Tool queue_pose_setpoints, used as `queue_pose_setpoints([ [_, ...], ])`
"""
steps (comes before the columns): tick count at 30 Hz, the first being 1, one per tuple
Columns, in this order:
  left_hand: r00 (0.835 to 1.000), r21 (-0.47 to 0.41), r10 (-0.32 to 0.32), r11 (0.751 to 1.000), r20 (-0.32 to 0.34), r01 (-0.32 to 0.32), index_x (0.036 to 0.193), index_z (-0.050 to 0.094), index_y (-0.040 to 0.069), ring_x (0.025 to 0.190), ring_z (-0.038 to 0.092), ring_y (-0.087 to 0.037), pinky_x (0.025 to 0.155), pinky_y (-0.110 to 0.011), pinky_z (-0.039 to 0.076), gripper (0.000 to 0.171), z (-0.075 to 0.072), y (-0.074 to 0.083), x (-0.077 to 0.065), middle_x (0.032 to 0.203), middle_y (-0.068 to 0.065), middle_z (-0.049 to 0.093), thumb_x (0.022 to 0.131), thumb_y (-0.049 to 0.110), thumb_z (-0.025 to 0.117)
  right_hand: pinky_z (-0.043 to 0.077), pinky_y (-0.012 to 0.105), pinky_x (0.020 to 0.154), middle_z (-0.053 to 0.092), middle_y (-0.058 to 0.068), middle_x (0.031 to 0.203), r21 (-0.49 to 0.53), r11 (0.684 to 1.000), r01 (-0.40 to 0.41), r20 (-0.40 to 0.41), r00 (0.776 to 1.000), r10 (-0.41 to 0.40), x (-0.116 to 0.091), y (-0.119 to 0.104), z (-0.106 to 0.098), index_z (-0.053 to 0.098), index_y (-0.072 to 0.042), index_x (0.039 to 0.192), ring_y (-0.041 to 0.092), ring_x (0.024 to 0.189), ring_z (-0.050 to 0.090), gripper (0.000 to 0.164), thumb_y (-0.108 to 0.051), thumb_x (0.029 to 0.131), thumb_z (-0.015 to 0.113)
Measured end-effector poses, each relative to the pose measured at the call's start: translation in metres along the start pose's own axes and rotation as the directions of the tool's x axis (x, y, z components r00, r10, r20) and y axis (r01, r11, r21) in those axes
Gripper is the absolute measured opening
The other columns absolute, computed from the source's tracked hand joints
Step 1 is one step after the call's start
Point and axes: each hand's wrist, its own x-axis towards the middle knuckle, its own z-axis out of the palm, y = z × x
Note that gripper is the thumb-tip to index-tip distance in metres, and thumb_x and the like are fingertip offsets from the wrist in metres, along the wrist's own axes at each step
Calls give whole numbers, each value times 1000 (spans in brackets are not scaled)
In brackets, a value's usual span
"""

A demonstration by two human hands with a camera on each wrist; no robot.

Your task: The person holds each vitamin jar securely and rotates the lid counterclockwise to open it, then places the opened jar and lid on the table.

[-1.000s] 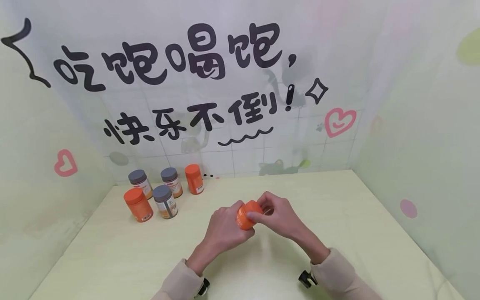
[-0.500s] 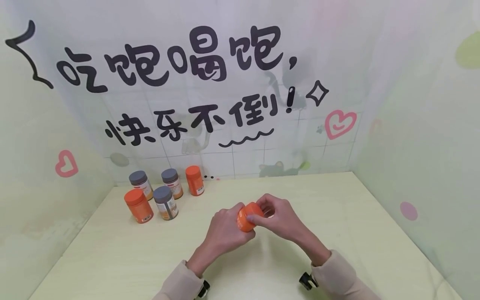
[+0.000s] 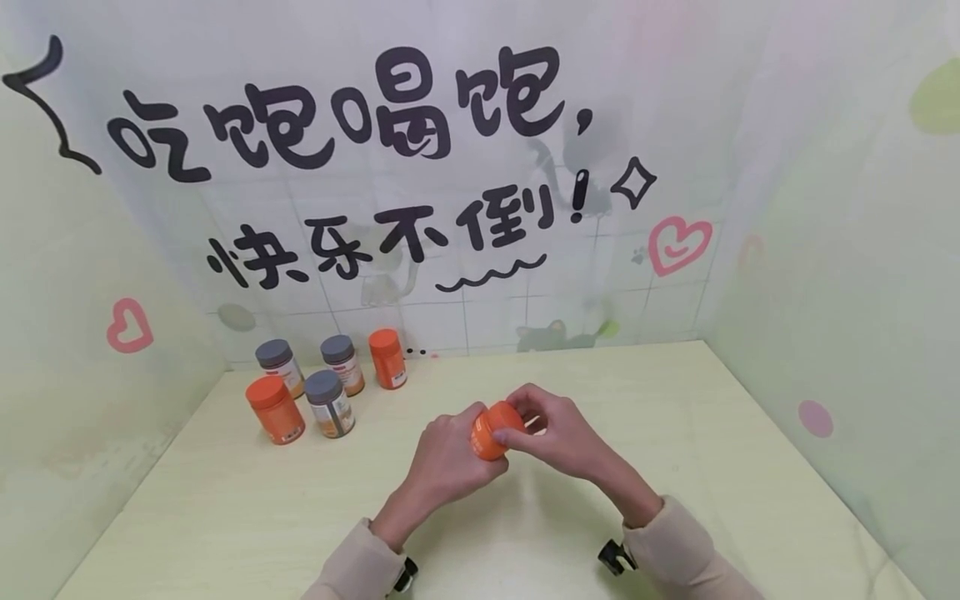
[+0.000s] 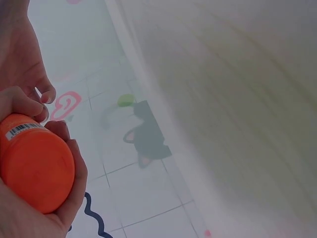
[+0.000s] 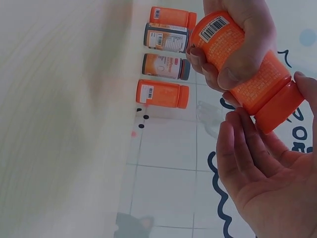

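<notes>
An orange plastic pill bottle (image 3: 486, 440) is held tilted above the table, its orange screw cap (image 5: 280, 107) towards the right. My left hand (image 3: 454, 460) grips the bottle around its body, with the thumb across the printed side in the right wrist view. My right hand (image 3: 561, 435) pinches the cap between thumb and fingertips. In the left wrist view the bottle's round orange base (image 4: 38, 169) faces the camera, with left-hand fingers wrapped around it. The cap looks seated on the bottle's neck. Much of the bottle's body is hidden by the left hand in the head view.
Several bottles stand upright at the back left of the pale table (image 3: 615, 392): an orange bottle (image 3: 276, 411), another orange bottle (image 3: 387, 358), and grey-capped ones such as the front grey-capped bottle (image 3: 330, 405). A printed wall sheet (image 3: 480, 321) rises behind the table.
</notes>
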Motion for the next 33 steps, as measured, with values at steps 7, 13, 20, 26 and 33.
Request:
queue_pose_setpoints([
  [7,1000,4,8,1000,-12,-7,95,59,19,53,46,-4,52,-21,42,31,0,0,0,67,13,53,74,27,80,58,30,80,72,-1,101,8,1000,-11,10,1000,11,0,1,0,65,-14,116,16,91,68,33,-32,91,78],
  [13,999,21,11,1000,-37,-10,94,60,18,53,46,-4,52,-21,42,30,-2,1,1,67,13,53,73,25,79,59,30,79,74,2,101,43,998,-45,6,999,45,1,0,1,64,-14,119,18,88,69,37,-32,90,79],
  [20,1000,22,6,1000,-16,-5,95,59,18,52,46,-5,51,-21,41,30,-2,1,0,66,13,52,74,25,79,59,30,75,74,3,98,68,994,-80,-2,997,80,0,0,2,66,-13,114,18,83,70,34,-33,90,79],
  [26,1000,29,5,1000,-6,-5,96,59,18,52,46,-5,52,-21,42,31,-1,2,-1,68,12,53,75,26,79,58,31,76,73,2,97,63,994,-86,-1,996,86,0,-1,2,67,-13,112,18,83,70,32,-35,90,78],
  [33,1000,27,17,999,-17,-16,96,59,18,53,46,-5,53,-21,42,30,0,2,0,68,13,53,75,26,80,59,30,77,73,1,99,38,997,-60,7,998,60,1,1,0,69,-16,112,19,86,69,30,-36,91,78],
])
